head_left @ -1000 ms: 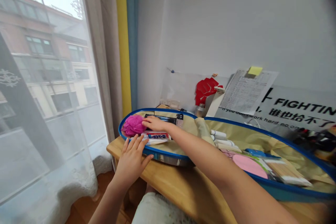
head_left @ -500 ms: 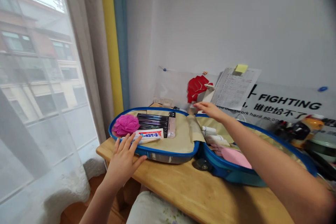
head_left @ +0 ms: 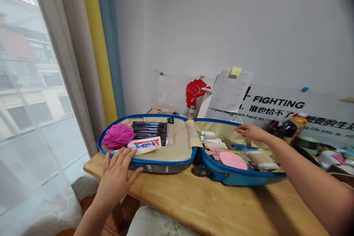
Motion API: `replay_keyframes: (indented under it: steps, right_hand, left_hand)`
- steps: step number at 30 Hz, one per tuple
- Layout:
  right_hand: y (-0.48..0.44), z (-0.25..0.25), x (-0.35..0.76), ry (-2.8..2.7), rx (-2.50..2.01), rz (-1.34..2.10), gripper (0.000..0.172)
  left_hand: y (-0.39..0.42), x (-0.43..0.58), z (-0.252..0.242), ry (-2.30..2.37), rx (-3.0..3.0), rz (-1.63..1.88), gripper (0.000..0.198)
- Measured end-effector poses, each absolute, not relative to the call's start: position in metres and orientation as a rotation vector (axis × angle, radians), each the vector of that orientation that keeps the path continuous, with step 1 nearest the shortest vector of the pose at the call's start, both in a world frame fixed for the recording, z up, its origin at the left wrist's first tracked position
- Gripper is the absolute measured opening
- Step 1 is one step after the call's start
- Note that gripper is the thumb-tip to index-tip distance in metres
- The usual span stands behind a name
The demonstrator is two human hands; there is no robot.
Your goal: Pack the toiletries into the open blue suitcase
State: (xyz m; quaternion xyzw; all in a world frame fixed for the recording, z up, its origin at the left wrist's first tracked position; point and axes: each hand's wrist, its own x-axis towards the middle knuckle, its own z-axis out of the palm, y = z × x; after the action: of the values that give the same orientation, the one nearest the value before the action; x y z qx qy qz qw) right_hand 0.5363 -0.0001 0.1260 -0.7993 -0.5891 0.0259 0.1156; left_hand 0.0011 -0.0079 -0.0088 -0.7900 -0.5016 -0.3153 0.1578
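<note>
A small blue suitcase [head_left: 177,167] with a beige lining lies opened flat on a wooden table. My left hand [head_left: 117,167] is open, its fingers spread over the near rim of the left half, close to a toothpaste tube [head_left: 146,143]. Behind the tube are a pink mesh bath ball [head_left: 118,136] and a pack of black pens [head_left: 149,129]. Above the far rim of the right half is my right hand [head_left: 252,132], fingers stretched leftward, no object visible in it. Below it lie white-capped markers [head_left: 211,142], a pink oval item [head_left: 233,160] and a packet of thin sticks [head_left: 261,159].
Wooden tabletop [head_left: 177,195] runs along the front. Behind the suitcase stand a small clear bottle [head_left: 191,112] and papers [head_left: 231,90] under a clip. An orange-labelled bottle [head_left: 298,123] and clutter are at the right. Curtains [head_left: 96,44] hang by the window at left.
My right hand has moved right, from near the hinge and small bottle to the right half's far rim. The view has turned right. My left hand stays at the left half's rim.
</note>
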Motion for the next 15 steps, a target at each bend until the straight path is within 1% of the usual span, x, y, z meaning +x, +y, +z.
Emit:
replay_keyframes:
  steps: [3, 7, 9, 12, 13, 15]
  right_hand:
    - [-0.009, 0.122, 0.538, -1.784, -2.463, 0.293, 0.027]
    - [-0.027, 0.123, 0.527, -1.931, -2.421, 0.526, 0.031]
    - [-0.038, 0.124, 0.516, -2.011, -2.353, 0.617, 0.043]
    - [-0.052, 0.123, 0.496, -2.078, -2.28, 0.662, 0.068]
    - [-0.055, 0.122, 0.49, -2.089, -2.268, 0.656, 0.071]
    - [-0.059, 0.119, 0.479, -2.109, -2.244, 0.64, 0.073]
  left_hand:
    - [-0.008, 0.001, -0.009, -1.428, -2.254, -0.909, 0.047]
    - [-0.007, 0.002, -0.01, -1.432, -2.252, -0.924, 0.047]
    - [-0.007, 0.002, -0.01, -1.434, -2.251, -0.935, 0.047]
    - [-0.008, 0.002, -0.009, -1.436, -2.245, -0.943, 0.047]
    - [-0.008, 0.002, -0.009, -1.435, -2.244, -0.942, 0.046]
    - [-0.008, 0.002, -0.009, -1.423, -2.244, -0.939, 0.046]
